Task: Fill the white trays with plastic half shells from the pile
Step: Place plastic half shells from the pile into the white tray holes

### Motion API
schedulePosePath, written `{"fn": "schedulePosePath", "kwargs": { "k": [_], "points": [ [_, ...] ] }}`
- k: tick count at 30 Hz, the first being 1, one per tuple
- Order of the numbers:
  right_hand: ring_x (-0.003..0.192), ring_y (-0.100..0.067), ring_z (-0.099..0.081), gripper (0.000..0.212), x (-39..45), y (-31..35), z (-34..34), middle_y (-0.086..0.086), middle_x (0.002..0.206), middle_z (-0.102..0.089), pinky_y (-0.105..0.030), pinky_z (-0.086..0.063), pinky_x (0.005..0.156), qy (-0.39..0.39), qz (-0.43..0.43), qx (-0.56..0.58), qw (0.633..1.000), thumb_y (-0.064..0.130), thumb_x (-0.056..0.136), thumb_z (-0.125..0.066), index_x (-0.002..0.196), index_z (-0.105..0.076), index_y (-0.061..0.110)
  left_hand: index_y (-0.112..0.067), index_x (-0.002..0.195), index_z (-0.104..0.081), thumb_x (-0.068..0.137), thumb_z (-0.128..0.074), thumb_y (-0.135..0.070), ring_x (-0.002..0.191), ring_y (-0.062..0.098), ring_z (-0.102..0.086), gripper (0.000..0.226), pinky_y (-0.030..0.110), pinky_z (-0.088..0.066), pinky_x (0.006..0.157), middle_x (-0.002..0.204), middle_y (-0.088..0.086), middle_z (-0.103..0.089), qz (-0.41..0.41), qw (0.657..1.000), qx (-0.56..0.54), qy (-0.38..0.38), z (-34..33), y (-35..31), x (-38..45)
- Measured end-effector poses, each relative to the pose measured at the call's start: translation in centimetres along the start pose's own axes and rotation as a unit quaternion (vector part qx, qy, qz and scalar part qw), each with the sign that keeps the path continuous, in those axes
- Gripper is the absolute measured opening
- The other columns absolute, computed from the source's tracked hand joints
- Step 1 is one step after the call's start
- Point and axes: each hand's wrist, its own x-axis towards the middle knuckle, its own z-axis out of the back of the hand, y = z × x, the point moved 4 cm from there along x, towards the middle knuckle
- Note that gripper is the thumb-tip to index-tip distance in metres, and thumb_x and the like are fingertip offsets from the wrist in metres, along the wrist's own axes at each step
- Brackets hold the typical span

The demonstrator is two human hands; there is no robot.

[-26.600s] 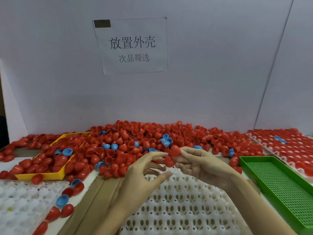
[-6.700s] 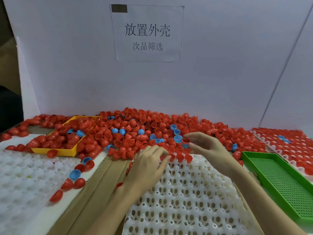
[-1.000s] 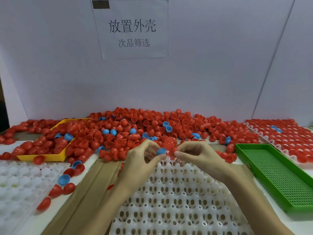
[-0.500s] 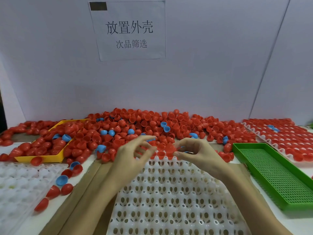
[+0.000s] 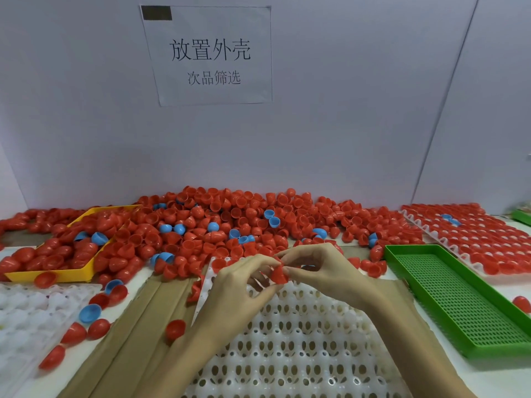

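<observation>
A white tray (image 5: 290,340) with rows of pockets lies in front of me, its near pockets bare. Behind it spreads a wide pile (image 5: 230,222) of red half shells mixed with a few blue ones. My left hand (image 5: 238,288) and my right hand (image 5: 321,271) meet over the tray's far edge. A red half shell (image 5: 279,274) is pinched between the fingertips of both hands, point down. Under my right hand a couple of red shells sit at the tray's far row, partly hidden.
A green perforated tray (image 5: 459,300) lies on the right, with a shell-filled white tray (image 5: 477,239) behind it. A yellow bin (image 5: 71,248) of shells stands at left, another white tray (image 5: 31,311) at near left. Loose shells dot the cardboard strip (image 5: 143,326).
My hands have come together over the tray's far edge and now both pinch one red shell. The blue shell seen a second ago is gone from my fingers.
</observation>
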Motion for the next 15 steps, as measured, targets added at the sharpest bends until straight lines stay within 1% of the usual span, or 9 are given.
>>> {"fn": "schedulePosePath", "kwargs": {
  "k": [1,3,4,6,8,10,13,15],
  "points": [
    [0.103,-0.012,-0.076,0.014,0.1,-0.1,0.2,0.006,0.112,-0.079,-0.027,-0.06,0.09,-0.01,0.003,-0.009,1.0,0.016,0.096,-0.076,0.11,-0.081,0.016,-0.044,0.123,-0.063,0.088,-0.08,-0.04,0.102,-0.001,-0.066,0.039,0.008,-0.049,0.085,0.107,-0.025,-0.066,0.009,1.0,0.015,0.014,0.0,0.2,0.1],
    [0.096,-0.013,-0.077,0.015,0.2,-0.6,1.4,0.005,0.104,-0.08,-0.033,-0.063,0.09,-0.048,-0.007,-0.024,0.999,0.012,0.097,-0.073,0.11,-0.078,0.015,-0.053,0.136,-0.046,0.09,-0.07,-0.059,0.116,-0.008,-0.055,0.052,0.007,-0.045,0.089,0.117,-0.032,-0.058,0.042,0.995,0.062,0.065,0.1,0.8,0.1],
    [0.093,-0.014,-0.077,0.015,0.1,-1.0,2.3,0.003,0.102,-0.079,-0.036,-0.063,0.09,-0.076,-0.017,-0.028,0.997,0.011,0.097,-0.072,0.11,-0.078,0.015,-0.055,0.141,-0.04,0.091,-0.062,-0.068,0.122,-0.012,-0.047,0.056,0.01,-0.042,0.092,0.123,-0.036,-0.051,0.043,0.99,0.094,0.098,0.1,1.2,0.1],
    [0.089,-0.013,-0.078,0.015,-0.2,-1.9,4.5,0.003,0.104,-0.078,-0.035,-0.065,0.085,-0.137,-0.031,-0.048,0.989,0.01,0.097,-0.072,0.109,-0.077,0.015,-0.056,0.146,-0.036,0.091,-0.05,-0.079,0.131,-0.017,-0.035,0.061,0.016,-0.035,0.102,0.136,-0.042,-0.038,0.018,0.975,0.138,0.174,-0.2,1.6,-0.2],
    [0.08,-0.011,-0.077,0.012,-0.8,-3.0,6.4,0.0,0.099,-0.077,-0.029,-0.065,0.074,-0.187,-0.045,-0.082,0.978,0.011,0.097,-0.074,0.105,-0.078,0.019,-0.06,0.148,-0.036,0.091,-0.046,-0.083,0.137,-0.021,-0.026,0.062,0.02,-0.028,0.109,0.145,-0.046,-0.031,-0.001,0.959,0.139,0.249,-0.9,1.7,-0.7],
    [0.073,-0.009,-0.072,0.012,-1.2,-4.1,7.2,0.0,0.09,-0.076,-0.018,-0.059,0.066,-0.209,-0.065,-0.14,0.966,0.012,0.095,-0.076,0.101,-0.079,0.022,-0.06,0.144,-0.045,0.093,-0.044,-0.081,0.141,-0.022,-0.022,0.055,0.022,-0.021,0.117,0.151,-0.043,-0.034,-0.01,0.949,0.128,0.289,-1.5,1.9,-1.0],
    [0.077,-0.013,-0.069,0.014,-1.2,-5.1,7.0,0.002,0.087,-0.074,-0.011,-0.052,0.066,-0.187,-0.094,-0.218,0.953,0.013,0.095,-0.076,0.104,-0.08,0.023,-0.054,0.135,-0.06,0.095,-0.045,-0.078,0.141,-0.022,-0.021,0.049,0.023,-0.018,0.121,0.151,-0.038,-0.041,-0.007,0.947,0.12,0.296,-1.7,2.3,-0.9],
    [0.079,-0.007,-0.066,0.017,-1.0,-5.3,6.5,0.006,0.093,-0.073,-0.006,-0.049,0.068,-0.161,-0.099,-0.273,0.943,0.011,0.097,-0.073,0.111,-0.08,0.02,-0.051,0.131,-0.065,0.095,-0.046,-0.076,0.141,-0.023,-0.021,0.047,0.018,-0.016,0.119,0.15,-0.037,-0.043,-0.008,0.949,0.117,0.294,-1.7,2.5,-0.9]
  ]
}}
